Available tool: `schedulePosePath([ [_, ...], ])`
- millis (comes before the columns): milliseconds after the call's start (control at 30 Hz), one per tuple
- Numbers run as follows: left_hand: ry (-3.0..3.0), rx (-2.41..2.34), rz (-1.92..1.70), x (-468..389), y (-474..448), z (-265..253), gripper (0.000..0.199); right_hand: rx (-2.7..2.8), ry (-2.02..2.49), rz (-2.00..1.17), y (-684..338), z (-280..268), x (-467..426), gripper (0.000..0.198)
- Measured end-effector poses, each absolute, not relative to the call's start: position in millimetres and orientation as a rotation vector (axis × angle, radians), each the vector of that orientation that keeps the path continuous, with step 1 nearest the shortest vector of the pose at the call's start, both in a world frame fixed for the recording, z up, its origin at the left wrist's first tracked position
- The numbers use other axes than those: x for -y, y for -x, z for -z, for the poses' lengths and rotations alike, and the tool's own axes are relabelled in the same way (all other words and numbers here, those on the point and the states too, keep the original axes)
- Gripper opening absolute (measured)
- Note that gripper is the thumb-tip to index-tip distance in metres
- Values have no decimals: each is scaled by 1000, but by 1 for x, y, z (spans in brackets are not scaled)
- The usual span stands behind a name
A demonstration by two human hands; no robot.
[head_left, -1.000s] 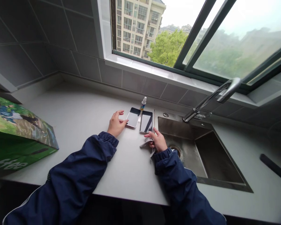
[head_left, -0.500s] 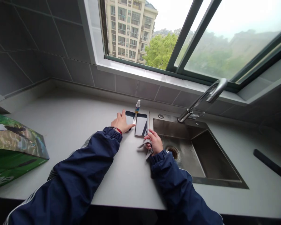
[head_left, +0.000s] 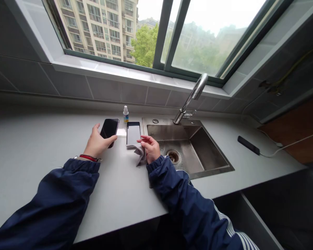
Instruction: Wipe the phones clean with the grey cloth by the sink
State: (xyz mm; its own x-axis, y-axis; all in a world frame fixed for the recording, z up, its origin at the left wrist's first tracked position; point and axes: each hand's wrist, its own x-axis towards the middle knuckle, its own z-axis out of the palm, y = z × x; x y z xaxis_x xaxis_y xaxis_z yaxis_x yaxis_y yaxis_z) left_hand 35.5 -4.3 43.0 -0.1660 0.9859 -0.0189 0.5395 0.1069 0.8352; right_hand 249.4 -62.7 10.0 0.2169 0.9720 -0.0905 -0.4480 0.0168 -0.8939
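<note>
My left hand [head_left: 98, 143] grips a black smartphone [head_left: 110, 130] by its sides, its dark screen facing up and tilted toward me. In my right hand [head_left: 150, 147] is a grey cloth [head_left: 140, 154], which hangs down from my fingers. The fingertips and cloth are at the lower right corner of a second phone-like slab [head_left: 133, 133] with a bright, reflecting face, lying flat on the counter. Between the two lies a small pale flat piece [head_left: 121, 131], partly hidden. Behind them stands a small spray bottle [head_left: 126, 114] with a white top.
A steel sink [head_left: 187, 163] with a curved faucet [head_left: 190, 99] is set into the white counter [head_left: 41, 139] on the right. Farther right lies a black bar-shaped object [head_left: 248, 145] with a white cable. A window sill [head_left: 146, 78] runs along the back.
My left hand has lifted the smartphone off the counter and moved it left. My right hand stays by the other slab with the cloth. The view has turned to the right.
</note>
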Motion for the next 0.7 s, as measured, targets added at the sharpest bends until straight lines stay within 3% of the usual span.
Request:
schedulePosePath([
  [67, -1149, -1357, -993, 18, -39, -50, 97, 682, 987, -1245, -252, -11, 62, 36],
  [200, -752, -808, -906, 42, -43, -48, 44, 666, 987, -1240, -256, -11, 61, 30],
  [267, -642, -749, -863, 47, -41, -40, 45, 666, 984, -1236, -258, -11, 61, 23],
  [467, -667, -923, -898, 51, -44, -27, 72, 736, 994, -1189, -260, -10, 61, 20],
  [600, -668, -818, -913, 60, -54, -37, 56, 864, 1000, -1101, -259, -11, 62, 23],
  [700, -686, -737, -866, 68, -61, -41, 73, 964, 979, -1000, -258, -15, 67, 30],
])
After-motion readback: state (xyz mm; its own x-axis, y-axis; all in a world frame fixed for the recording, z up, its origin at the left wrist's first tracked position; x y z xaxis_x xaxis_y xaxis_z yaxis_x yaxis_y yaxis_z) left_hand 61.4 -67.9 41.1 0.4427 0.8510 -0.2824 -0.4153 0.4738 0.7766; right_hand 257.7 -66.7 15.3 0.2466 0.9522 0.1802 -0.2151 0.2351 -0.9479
